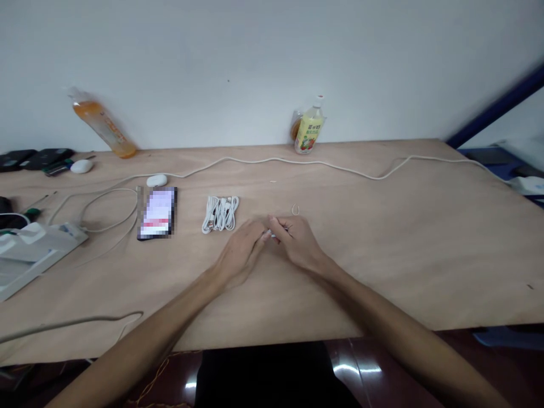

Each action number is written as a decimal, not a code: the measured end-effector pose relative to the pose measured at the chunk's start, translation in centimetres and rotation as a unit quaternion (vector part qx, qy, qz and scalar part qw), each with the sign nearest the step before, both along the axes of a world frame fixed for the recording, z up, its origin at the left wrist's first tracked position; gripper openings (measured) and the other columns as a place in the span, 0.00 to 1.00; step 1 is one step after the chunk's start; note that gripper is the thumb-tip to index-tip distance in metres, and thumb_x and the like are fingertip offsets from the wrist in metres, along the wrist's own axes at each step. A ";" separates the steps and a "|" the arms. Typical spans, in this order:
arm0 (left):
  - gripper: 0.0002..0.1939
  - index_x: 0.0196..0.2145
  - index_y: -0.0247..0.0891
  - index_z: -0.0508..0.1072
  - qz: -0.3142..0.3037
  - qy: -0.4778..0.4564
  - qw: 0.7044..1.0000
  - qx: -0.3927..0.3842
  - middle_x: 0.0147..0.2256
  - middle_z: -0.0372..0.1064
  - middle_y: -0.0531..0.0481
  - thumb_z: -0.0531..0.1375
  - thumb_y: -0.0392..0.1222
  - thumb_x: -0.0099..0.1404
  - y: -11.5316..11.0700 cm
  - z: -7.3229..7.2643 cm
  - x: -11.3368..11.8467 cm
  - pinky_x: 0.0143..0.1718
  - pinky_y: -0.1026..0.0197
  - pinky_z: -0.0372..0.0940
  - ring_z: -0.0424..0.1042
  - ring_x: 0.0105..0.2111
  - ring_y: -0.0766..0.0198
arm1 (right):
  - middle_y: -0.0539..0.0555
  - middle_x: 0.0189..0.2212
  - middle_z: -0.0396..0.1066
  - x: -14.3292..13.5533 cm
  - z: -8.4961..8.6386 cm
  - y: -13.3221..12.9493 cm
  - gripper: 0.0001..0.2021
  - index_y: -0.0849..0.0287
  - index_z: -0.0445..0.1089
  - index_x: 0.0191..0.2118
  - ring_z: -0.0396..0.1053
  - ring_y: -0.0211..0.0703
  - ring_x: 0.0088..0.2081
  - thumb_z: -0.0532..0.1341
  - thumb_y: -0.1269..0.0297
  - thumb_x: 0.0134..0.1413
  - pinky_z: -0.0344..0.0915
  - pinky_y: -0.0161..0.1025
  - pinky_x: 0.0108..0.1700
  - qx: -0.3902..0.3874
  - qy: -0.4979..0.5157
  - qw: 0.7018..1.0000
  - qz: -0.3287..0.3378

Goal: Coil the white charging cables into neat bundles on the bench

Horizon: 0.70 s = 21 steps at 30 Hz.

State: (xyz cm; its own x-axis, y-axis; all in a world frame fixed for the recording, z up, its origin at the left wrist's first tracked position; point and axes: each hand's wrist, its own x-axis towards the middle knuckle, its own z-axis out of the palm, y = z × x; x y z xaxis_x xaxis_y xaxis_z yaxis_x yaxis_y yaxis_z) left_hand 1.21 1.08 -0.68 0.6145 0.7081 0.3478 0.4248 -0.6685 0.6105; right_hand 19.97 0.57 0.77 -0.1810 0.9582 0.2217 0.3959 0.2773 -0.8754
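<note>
My left hand (242, 249) and my right hand (300, 241) meet over the middle of the wooden table. Both are closed, fingers pinching a small white piece (272, 234) with a bit of red beside it. Most of that piece is hidden by the fingers, so its kind cannot be made out. Just left of my left hand lie coiled white cables (220, 214) with plugs showing, side by side in a bundle. A small thin white loop (295, 209) rests just beyond my right hand.
A phone (158, 212) and a white earbud case (157, 181) lie to the left. One long white cable (276, 160) crosses the table's back. An orange bottle (104, 129) and a yellow-labelled bottle (310, 127) stand by the wall. A white tray (46, 263) sits far left.
</note>
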 end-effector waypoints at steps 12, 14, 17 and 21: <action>0.19 0.47 0.40 0.74 0.020 -0.043 0.996 -0.072 0.46 0.79 0.41 0.45 0.47 0.85 -0.3 0.4 0.7 0.52 0.50 0.71 0.74 0.45 0.53 | 0.54 0.26 0.71 0.3 -1.7 0.0 0.22 0.54 0.67 0.27 0.66 0.42 0.28 0.51 0.58 0.76 0.60 0.41 0.36 0.183 -0.114 0.976 -0.028; 0.19 0.46 0.40 0.74 0.026 -0.059 0.991 -0.121 0.47 0.79 0.42 0.46 0.49 0.84 -0.5 0.6 0.7 0.53 0.50 0.71 0.75 0.46 0.53 | 0.53 0.24 0.70 0.3 -1.8 0.1 0.22 0.54 0.67 0.26 0.65 0.42 0.28 0.52 0.59 0.76 0.60 0.40 0.35 0.191 -0.123 0.973 -0.025; 0.21 0.44 0.40 0.74 0.027 -0.072 0.981 -0.180 0.44 0.79 0.44 0.46 0.52 0.84 -0.7 0.7 0.8 0.52 0.51 0.72 0.76 0.44 0.53 | 0.51 0.21 0.65 0.2 -2.0 0.2 0.24 0.53 0.63 0.24 0.61 0.41 0.25 0.52 0.59 0.76 0.59 0.40 0.33 0.186 -0.117 0.975 -0.017; 0.22 0.37 0.42 0.69 0.033 -0.065 0.986 -0.152 0.37 0.75 0.46 0.46 0.53 0.84 -0.7 0.5 0.8 0.48 0.52 0.72 0.73 0.39 0.54 | 0.49 0.18 0.60 -0.1 -1.7 0.2 0.25 0.52 0.57 0.22 0.56 0.40 0.23 0.51 0.56 0.75 0.57 0.40 0.31 0.164 -0.089 0.982 -0.020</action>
